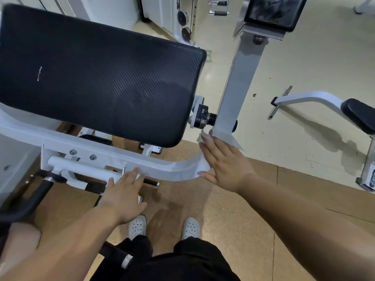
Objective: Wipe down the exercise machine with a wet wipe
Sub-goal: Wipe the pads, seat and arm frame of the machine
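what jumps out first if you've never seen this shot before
The big black pad fills the upper left, tilted on its white frame. Below it, both hands lie flat on that frame: the right hand presses a wipe at the curved end, by the grey upright, and the left hand rests nearer the middle.

No legible text, brand or number anywhere in view. Label [369, 179] with blue print on a white frame post, right edge of the frame: too blurred to read. Marks on the black pivot collar [201, 116], centre of the frame: too small to make out.
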{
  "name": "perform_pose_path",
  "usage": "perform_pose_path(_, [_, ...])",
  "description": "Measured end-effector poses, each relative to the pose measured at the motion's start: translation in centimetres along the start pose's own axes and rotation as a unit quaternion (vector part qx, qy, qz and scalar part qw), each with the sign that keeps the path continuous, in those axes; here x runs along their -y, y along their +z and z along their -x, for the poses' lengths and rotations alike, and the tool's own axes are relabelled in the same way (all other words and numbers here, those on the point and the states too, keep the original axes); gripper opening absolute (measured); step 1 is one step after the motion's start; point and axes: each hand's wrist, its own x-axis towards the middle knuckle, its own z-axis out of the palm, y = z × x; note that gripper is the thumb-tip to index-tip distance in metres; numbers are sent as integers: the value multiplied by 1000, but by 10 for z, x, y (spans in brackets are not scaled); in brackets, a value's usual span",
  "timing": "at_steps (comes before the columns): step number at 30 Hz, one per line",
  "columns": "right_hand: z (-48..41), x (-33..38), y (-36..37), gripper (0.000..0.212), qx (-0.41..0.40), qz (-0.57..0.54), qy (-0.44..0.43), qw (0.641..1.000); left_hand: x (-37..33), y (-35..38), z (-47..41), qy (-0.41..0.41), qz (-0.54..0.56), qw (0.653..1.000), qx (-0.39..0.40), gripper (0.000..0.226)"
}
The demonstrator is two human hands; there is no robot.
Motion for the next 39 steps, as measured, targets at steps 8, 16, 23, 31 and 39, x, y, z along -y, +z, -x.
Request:
perform_pose_path(8, [-32, 100, 1, 97, 187, -83, 57, 977, 41, -11, -21, 42, -56, 996, -59, 91])
perform_pose_path(16, [-26, 58, -20, 99, 64, 50, 132, 988, 105, -18, -55, 125, -72, 988, -48, 92])
perform_pose_path(23, [-64, 156, -1, 112, 199, -147, 218, 944, 121, -24, -64, 197, -73, 977, -40, 101])
perform_pose_path(31, [-46, 99, -19, 100, 204, 18, 225, 953, 127, -20, -73, 201, -45, 978, -11, 104])
perform_pose_path(39, [-95, 203, 1, 130, 179, -162, 264, 934, 126, -24, -72, 200, -35, 979, 0, 103])
